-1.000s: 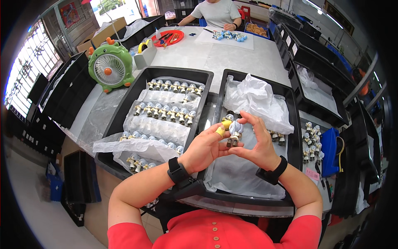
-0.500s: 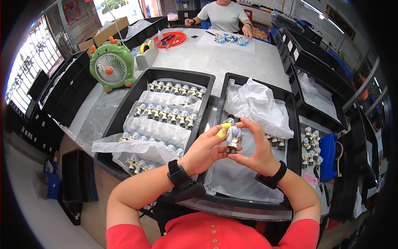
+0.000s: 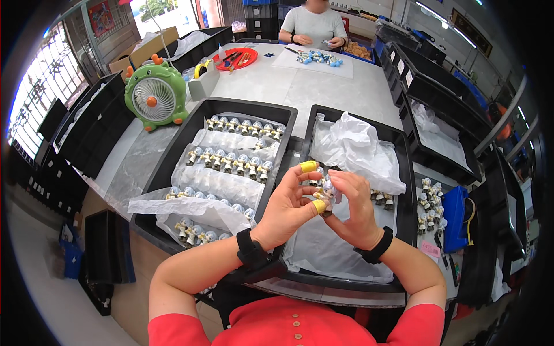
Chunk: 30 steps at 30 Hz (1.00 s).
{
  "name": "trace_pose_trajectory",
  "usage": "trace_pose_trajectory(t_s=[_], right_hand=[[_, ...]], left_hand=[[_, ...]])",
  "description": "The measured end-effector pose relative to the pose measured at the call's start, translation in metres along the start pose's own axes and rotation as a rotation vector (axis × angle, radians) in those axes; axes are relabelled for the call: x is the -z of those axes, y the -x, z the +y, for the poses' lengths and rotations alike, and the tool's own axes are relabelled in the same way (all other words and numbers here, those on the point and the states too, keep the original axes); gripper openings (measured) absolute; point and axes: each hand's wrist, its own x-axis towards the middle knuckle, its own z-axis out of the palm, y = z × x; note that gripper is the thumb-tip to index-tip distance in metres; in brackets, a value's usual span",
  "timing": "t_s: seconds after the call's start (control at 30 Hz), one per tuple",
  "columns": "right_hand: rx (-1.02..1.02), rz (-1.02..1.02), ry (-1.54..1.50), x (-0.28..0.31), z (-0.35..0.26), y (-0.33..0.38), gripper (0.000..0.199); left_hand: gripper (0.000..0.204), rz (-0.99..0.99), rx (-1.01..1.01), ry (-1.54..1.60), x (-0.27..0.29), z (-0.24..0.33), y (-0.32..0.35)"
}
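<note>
Figurine [image 3: 328, 191], small and pale with a bluish head, is held upright between both hands above the right-hand black tray [image 3: 404, 173], its long axis roughly vertical with the head uppermost; which way its face is turned cannot be told. The left hand [image 3: 288, 207] is curled, its thumb and forefinger capped in yellow finger cots [image 3: 309, 166] and pinched on the figurine's lower part. The right hand [image 3: 358, 207] is closed around it from the other side. A pink label [image 3: 430, 249] lies on the table at the right beside a blue pouch [image 3: 456, 210]. The right-hand tray is lined with clear plastic and holds crumpled white wrapping [image 3: 358, 150] and a few figurines. The left-hand black tray [image 3: 173, 155] holds rows of like figurines [image 3: 231, 163] layered between plastic sheets. A green fan [image 3: 154, 98] stands beyond it.
</note>
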Motion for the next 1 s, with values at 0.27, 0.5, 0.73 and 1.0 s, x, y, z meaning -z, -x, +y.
trace_pose_trajectory(t_s=[0.27,0.5,0.73,1.0], right_hand=[[0.164,0.101,0.073,-0.005,0.008,0.009,0.072],[0.050,0.076,0.000,-0.003,-0.012,0.001,0.071],[0.035,-0.249,-0.138,-0.016,-0.035,-0.027,0.031],[0.225,-0.512,-0.267,-0.072,-0.101,-0.071,0.017]], left_hand=[[0.043,-0.178,0.054,-0.101,0.000,0.008,0.000],[0.034,-0.159,-0.259,-0.642,-0.004,0.047,0.011],[0.042,-0.070,-0.328,-0.899,0.036,0.113,0.063],[0.047,0.011,0.445,-0.641,0.119,0.207,0.127]])
